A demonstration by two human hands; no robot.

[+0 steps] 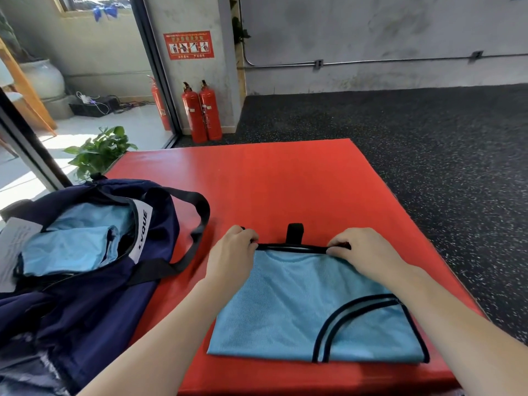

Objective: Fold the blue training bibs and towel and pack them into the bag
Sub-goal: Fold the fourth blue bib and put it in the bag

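On the red mat (285,181) I see a light-blue bib (285,310) lying flat and doubled over (black piping along its edges). My left hand (231,258) and right hand (363,252) each pinch its far black-trimmed edge, beside the navy bag (94,295).

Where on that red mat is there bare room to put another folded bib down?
The far half of the red mat, beyond both hands and the bib, is bare. A thin strip runs right of the bib. The left side is crowded by the bag.
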